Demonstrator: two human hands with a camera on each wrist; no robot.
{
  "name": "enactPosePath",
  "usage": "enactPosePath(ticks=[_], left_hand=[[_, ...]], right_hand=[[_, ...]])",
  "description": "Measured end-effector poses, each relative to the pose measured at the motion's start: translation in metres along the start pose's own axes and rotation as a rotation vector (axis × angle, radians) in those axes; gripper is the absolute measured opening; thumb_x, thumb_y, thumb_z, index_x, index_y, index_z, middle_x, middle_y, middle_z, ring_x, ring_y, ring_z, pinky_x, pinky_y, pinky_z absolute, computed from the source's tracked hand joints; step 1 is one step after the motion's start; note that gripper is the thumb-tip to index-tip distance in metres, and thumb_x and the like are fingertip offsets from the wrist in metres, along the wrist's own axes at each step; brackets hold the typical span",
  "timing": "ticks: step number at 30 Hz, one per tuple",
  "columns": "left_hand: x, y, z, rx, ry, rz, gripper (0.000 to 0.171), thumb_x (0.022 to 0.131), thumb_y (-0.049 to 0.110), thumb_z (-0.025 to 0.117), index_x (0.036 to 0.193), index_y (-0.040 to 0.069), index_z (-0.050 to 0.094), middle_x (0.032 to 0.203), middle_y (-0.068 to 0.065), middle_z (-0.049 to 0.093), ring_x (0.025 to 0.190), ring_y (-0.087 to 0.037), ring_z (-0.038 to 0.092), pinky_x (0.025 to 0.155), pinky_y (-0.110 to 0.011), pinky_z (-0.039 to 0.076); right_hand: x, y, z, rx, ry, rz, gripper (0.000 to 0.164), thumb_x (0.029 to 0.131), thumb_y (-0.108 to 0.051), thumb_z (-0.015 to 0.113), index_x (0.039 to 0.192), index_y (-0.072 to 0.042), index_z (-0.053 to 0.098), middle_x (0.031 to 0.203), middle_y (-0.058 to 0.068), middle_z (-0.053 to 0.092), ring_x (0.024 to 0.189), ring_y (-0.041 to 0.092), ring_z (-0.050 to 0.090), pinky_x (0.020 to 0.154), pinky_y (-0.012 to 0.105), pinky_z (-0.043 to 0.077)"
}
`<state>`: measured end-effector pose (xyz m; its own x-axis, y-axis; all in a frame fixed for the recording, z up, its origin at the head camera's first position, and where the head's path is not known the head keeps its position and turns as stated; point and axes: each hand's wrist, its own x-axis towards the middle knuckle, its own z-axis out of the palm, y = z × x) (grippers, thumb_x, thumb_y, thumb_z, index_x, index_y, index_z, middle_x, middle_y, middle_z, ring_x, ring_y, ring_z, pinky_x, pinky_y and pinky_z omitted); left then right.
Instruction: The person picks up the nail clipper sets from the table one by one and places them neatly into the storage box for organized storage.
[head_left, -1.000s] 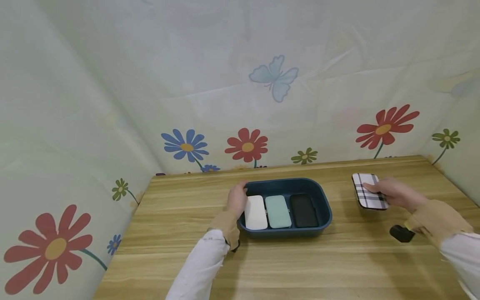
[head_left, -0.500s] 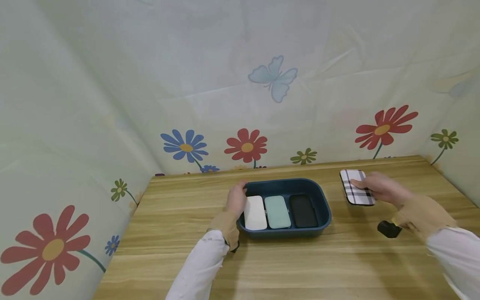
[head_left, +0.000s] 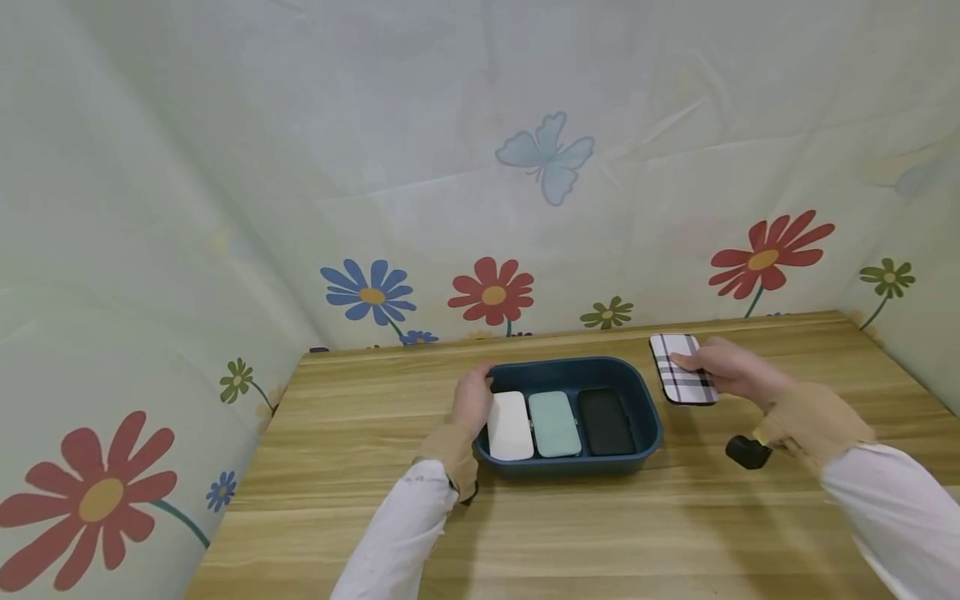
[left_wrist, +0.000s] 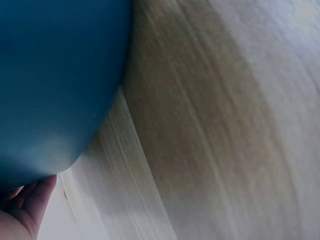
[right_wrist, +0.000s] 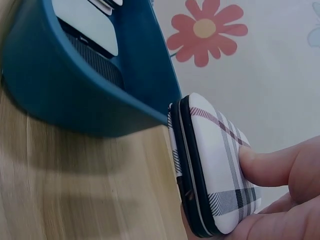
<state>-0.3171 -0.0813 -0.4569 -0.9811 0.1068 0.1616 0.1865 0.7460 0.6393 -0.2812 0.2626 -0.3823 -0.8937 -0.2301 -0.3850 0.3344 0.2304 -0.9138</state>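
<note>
My right hand (head_left: 738, 371) pinches a small flat case (head_left: 686, 390) with a white plaid cover, thumb on top, in the air just right of a dark blue storage bin (head_left: 570, 467). In the right wrist view the plaid case (right_wrist: 210, 165) shows black edges with a seam between two halves, near the bin's rim. My left hand (head_left: 472, 402) holds the bin by its left end, fingertips at the rim. Inside the bin, side by side, lie a white case (head_left: 511, 426), a mint green case (head_left: 555, 424) and a black case (head_left: 606, 422), filling its left and middle.
The bin stands on a wood-grain table (head_left: 345, 475). Behind and beside the table hangs a pale cloth (head_left: 420, 167) printed with flowers and a butterfly. A black device (head_left: 747, 452) sits at my right wrist. Inside the bin, bare floor shows right of the black case.
My right hand has carried the plaid case leftward, from well right of the bin to close beside its right rim. The left hand and the bin have stayed in place.
</note>
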Motion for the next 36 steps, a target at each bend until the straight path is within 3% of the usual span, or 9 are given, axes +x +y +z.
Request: enactPosePath(ticks=[24,36], left_hand=[[0.001,-0.001,0.002,0.013,-0.003,0.011,0.033,0.089,-0.010,0.045,0.120,-0.001,0.055,0.112,-0.015,0.058,0.099,-0.024,0.056,0.082,-0.034,0.045],[0.001,-0.001,0.001,0.027,0.000,0.014,0.033,0.089,-0.010,0.045,0.119,-0.002,0.055,0.110,-0.016,0.059,0.098,-0.024,0.057,0.082,-0.034,0.045]], right_hand=[[0.007,-0.012,0.040,0.058,-0.075,-0.076,0.020,0.095,-0.006,0.041,0.094,0.012,0.050,0.075,0.007,0.060,0.068,0.014,0.059,0.063,0.030,0.049],[0.015,-0.018,0.065,-0.032,-0.045,-0.061,0.028,0.096,-0.011,0.044,0.104,0.017,0.044,0.082,0.010,0.056,0.072,0.016,0.055,0.067,0.031,0.047]])
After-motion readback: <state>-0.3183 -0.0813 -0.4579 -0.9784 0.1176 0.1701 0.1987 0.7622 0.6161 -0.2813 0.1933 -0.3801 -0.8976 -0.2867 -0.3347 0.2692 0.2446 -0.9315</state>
